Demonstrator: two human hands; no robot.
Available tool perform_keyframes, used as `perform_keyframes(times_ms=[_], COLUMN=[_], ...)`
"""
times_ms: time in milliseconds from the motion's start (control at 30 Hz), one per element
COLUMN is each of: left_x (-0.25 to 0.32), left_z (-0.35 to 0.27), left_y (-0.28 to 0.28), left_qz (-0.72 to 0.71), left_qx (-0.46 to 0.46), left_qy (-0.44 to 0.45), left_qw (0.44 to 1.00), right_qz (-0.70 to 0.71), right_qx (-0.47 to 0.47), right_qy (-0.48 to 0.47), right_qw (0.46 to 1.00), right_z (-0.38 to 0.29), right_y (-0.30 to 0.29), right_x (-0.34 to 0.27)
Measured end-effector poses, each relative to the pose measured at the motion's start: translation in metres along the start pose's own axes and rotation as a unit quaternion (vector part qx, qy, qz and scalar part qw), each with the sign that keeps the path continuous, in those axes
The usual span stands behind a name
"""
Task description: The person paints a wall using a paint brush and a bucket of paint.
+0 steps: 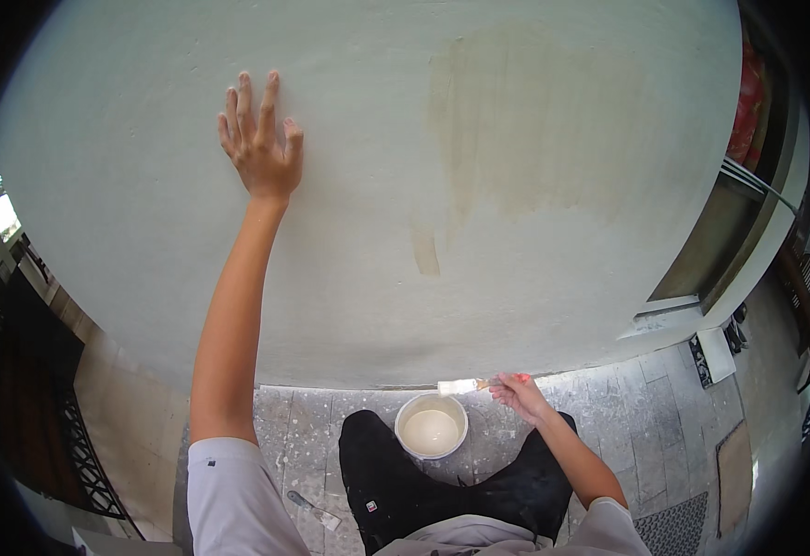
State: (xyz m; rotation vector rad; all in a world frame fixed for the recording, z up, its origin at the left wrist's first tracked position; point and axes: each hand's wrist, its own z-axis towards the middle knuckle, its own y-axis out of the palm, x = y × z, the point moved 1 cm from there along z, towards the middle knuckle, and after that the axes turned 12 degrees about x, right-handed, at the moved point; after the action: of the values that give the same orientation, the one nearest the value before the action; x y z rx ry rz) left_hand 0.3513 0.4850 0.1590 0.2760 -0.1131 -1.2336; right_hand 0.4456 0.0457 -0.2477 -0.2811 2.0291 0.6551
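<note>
My left hand (262, 149) rests with spread fingers against a pale painted wall (349, 208) and holds nothing. Low on the right, my right hand (518, 397) grips the handle of a paintbrush (459, 387), whose bristle end is coated in white. The brush's coated end is over the far rim of a round white bucket (432, 425) between my knees. Cream-coloured liquid lies inside the bucket. A broad darker, damp-looking patch (530, 125) with streaky edges marks the wall at upper right, and a short brush-wide stroke (425, 251) shows below it.
A scraper (314, 511) lies on the speckled grey floor tiles (297, 445) at lower left. A recessed window (703, 243) is at right, near a white box-like object (716, 353). Two mats (733, 478) lie at lower right. Dark lattice metalwork (89, 459) stands far left.
</note>
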Motion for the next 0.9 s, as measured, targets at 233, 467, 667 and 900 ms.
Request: perform_keyframes(times_ms=[233,467,667,900], left_x=[-0.004,-0.001,-0.007,-0.003], left_z=[-0.004,-0.006,-0.004,-0.006], left_y=[0.003,0.007,0.003,0.005], left_qz=[-0.004,-0.018,-0.014,-0.019], left_qx=[0.002,0.014,0.017,0.019], left_qy=[0.004,0.005,0.01,0.005], left_qw=[1.0,1.0,1.0,1.0], right_qz=[-0.091,-0.287,-0.36,-0.424], right_qx=[-0.065,-0.012,0.156,0.093], right_qy=[-0.291,-0.563,-0.822,-0.883], right_qw=[0.95,0.775,0.413,0.179], right_z=[-0.045,-0.091,-0.136,-0.101], right_y=[0.113,0.193,0.231,0.206], right_x=[-0.238,-0.375,-0.394,-0.331])
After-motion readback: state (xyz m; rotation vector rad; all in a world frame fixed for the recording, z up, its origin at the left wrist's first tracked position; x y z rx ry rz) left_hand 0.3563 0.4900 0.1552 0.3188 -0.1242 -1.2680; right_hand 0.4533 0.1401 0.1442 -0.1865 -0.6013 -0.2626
